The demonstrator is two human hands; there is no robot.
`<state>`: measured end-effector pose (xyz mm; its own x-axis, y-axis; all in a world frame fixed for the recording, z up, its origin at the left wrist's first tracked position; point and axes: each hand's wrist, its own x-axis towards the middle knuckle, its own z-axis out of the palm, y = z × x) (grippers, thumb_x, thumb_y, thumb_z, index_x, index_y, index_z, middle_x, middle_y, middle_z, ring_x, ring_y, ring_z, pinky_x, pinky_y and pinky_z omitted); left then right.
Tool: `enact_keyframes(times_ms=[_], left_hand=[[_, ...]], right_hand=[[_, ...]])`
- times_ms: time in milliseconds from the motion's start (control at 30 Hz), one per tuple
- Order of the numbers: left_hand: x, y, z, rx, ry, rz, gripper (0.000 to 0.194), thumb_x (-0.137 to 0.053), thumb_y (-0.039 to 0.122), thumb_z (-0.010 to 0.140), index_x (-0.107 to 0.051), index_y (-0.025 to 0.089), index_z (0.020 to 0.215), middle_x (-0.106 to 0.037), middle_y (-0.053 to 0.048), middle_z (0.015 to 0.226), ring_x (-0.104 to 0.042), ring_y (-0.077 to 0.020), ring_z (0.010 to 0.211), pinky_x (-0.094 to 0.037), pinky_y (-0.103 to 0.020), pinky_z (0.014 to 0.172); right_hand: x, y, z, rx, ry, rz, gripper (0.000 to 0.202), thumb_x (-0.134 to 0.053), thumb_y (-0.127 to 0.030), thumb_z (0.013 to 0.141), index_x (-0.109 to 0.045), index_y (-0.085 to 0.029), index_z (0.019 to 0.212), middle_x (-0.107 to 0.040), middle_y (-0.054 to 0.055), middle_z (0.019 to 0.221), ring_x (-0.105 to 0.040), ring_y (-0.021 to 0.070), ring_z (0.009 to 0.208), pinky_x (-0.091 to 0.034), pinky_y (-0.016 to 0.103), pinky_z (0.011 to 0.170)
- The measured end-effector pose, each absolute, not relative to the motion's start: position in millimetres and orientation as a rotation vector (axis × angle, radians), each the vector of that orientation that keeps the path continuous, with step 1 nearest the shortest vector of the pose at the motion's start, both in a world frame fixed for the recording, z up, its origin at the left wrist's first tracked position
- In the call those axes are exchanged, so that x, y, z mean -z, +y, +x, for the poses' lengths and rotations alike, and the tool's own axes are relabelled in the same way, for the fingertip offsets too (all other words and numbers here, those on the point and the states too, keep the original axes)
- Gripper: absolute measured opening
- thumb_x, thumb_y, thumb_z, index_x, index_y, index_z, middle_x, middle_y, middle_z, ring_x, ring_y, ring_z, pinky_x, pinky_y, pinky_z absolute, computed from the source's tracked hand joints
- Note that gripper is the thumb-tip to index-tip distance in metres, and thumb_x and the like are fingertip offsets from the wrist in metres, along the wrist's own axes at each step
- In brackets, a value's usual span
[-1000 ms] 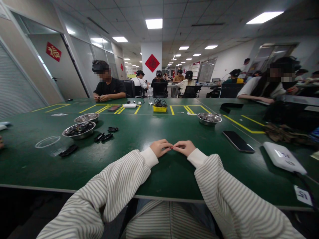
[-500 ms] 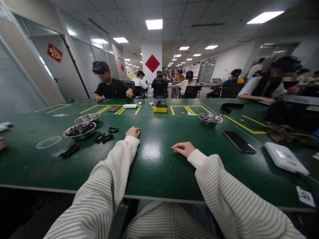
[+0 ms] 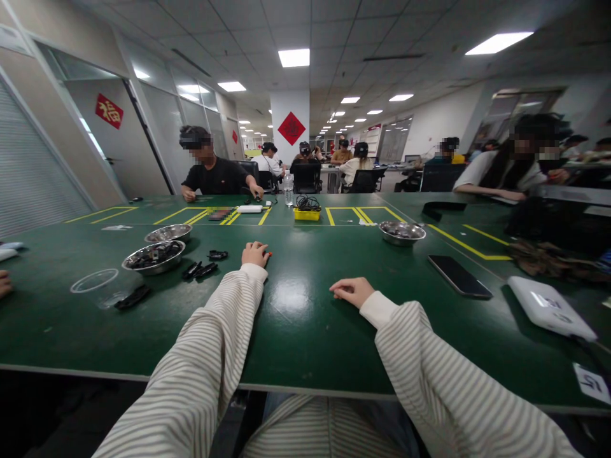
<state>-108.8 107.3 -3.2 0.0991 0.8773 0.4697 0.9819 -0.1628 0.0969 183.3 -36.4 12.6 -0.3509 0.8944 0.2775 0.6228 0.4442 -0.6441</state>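
Note:
My left hand [image 3: 256,254] rests on the green table [image 3: 296,343], palm down with fingers curled. A tiny orange-red spot [image 3: 270,254] shows at its fingertips; what it belongs to is hidden. To the left of this hand lie several small black parts [image 3: 200,270]. My right hand [image 3: 354,292] lies on the table to the right, its fingers stretched loosely leftward and nothing visible in them. The nearest thing on that side is a black phone [image 3: 459,276], apart from the hand.
Metal bowls of dark parts stand at left [image 3: 153,257] and right [image 3: 401,233]. A clear plastic cup [image 3: 100,289], yellow box of cables [image 3: 307,215], bottle [image 3: 288,189] and white power bank [image 3: 550,306] are also on the table. A co-worker [image 3: 214,172] sits across.
The orange-red spot now shows at my left fingertips, where none was visible before. My right hand has stayed in place. The view has tilted up slightly, and the co-worker's hand opposite has shifted right.

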Motion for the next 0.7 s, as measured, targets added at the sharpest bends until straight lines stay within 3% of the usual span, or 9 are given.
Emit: enact_keyframes(times_ms=[200,700], left_hand=[[-2,96,-95,0.583,-1.593,-2.339,0.016,-0.048,0.028,0.071,-0.062,0.025,0.076,-0.058,-0.004,0.083,-0.035,-0.0234,0.092,-0.027,-0.038,0.074],[-5,-18,14,0.662,-0.659,-3.11,0.02,-0.047,0.034,0.072,-0.058,0.021,0.082,-0.057,0.0,0.075,-0.041,-0.0142,0.078,-0.03,-0.027,0.074]], right_hand=[[-11,-35,183,-0.582,-2.09,-1.27,0.021,-0.048,-0.024,0.067,-0.064,-0.013,0.076,-0.065,0.004,0.06,-0.059,0.0117,0.053,-0.044,0.02,0.051],[-13,-34,185,-0.473,-1.913,-1.293,0.02,-0.047,-0.023,0.067,-0.063,-0.013,0.074,-0.062,0.003,0.054,-0.056,0.0108,0.049,-0.044,0.02,0.051]])
